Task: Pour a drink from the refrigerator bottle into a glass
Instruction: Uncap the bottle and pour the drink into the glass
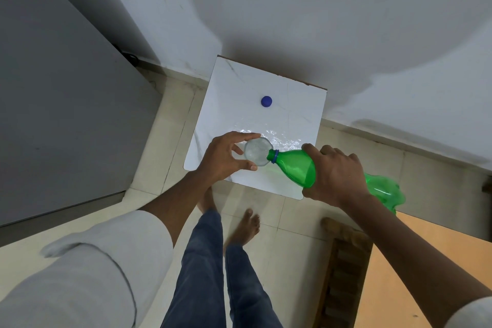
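Right hand [336, 177] wraps the middle of the green bottle [296, 168], tipped nearly flat with its mouth over the rim of the glass [257, 152]. Left hand [223, 157] cups that clear glass between thumb and fingers on the white table [237, 104]. Behind, well apart, lies the blue cap [266, 101].

No readable text, label or number on anything in view.
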